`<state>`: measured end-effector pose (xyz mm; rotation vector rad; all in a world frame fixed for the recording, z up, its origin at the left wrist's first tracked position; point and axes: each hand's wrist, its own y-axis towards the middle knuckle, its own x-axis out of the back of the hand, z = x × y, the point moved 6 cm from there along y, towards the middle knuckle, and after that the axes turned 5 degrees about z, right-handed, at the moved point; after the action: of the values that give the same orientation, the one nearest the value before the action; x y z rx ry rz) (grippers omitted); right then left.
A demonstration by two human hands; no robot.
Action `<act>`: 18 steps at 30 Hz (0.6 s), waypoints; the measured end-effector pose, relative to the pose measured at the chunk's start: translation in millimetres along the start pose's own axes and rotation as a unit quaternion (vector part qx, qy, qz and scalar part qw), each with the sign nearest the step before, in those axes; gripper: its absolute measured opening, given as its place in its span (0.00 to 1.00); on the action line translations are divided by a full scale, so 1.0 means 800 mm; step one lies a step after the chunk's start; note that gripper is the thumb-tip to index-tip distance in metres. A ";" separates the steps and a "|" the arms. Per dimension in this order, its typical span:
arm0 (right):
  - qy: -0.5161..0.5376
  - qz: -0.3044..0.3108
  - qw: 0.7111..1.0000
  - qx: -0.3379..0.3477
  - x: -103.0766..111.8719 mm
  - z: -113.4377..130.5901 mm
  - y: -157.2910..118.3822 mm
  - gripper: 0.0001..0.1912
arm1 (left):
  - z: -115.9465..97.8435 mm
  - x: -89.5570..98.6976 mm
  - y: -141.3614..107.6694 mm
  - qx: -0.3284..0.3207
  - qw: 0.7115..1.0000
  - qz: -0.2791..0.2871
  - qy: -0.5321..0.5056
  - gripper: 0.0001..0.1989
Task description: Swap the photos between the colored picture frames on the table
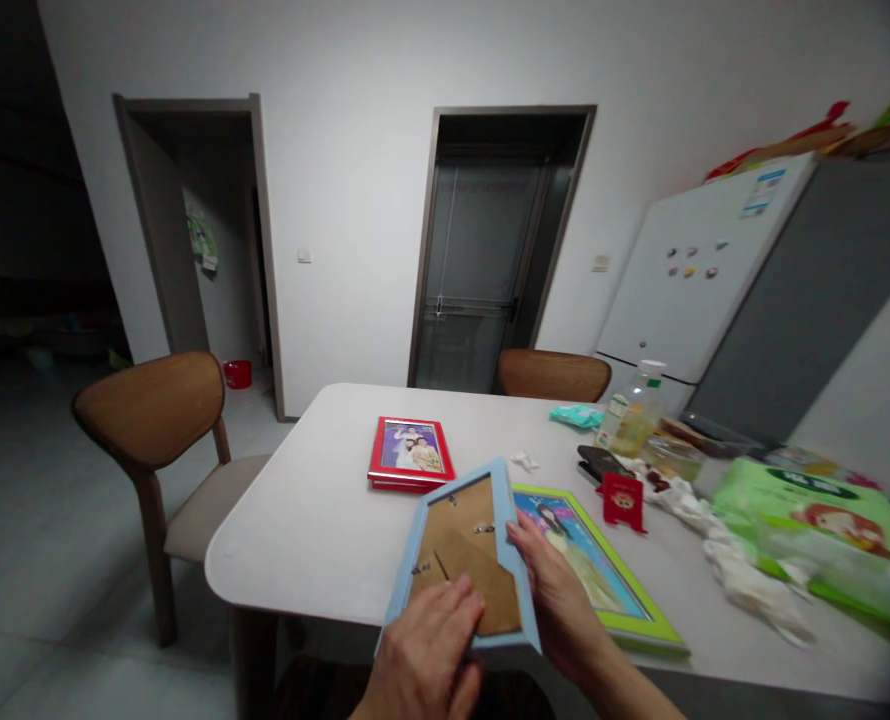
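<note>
A light blue picture frame (pixel 502 500) is held above the near edge of the table, tilted, its brown backing board (pixel 456 520) facing me. Small metal clips and a stand flap show on the board. My right hand (pixel 557 595) grips the frame's right side, thumb on the edge. Over the lower part of the backing lies my left hand (pixel 430 640), its curled fingers pressed against the board near the flap; its thumb is partly hidden. Just right of the blue frame, a lime green picture frame (pixel 591 560) with a portrait lies flat, partly covered by my right hand.
Red picture frames (pixel 411 455) lie stacked on the white table (pixel 302 520). To the right are a bottle (pixel 631 410), a dark phone (pixel 602 463), a red packet (pixel 623 502), crumpled tissues (pixel 752 580) and a green tissue pack (pixel 820 520). Wooden chairs (pixel 152 410) stand around.
</note>
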<state>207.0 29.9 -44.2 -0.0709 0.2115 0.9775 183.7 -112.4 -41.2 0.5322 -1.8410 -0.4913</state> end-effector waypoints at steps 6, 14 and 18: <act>-0.047 0.062 0.996 -0.047 0.009 -0.038 0.015 0.22 | 0.007 -0.028 -0.010 0.035 0.992 0.068 0.105 0.17; -0.485 0.010 0.873 0.052 0.024 -0.053 0.049 0.20 | 0.023 -0.048 -0.015 0.077 0.988 0.087 0.098 0.14; -0.606 0.019 0.792 0.070 0.019 -0.061 0.053 0.18 | 0.038 -0.052 -0.026 0.102 0.985 0.104 0.089 0.18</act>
<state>173.0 58.3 -93.5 0.7002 -0.9125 0.8774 169.8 -102.9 -93.7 0.4980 -1.7590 -0.1106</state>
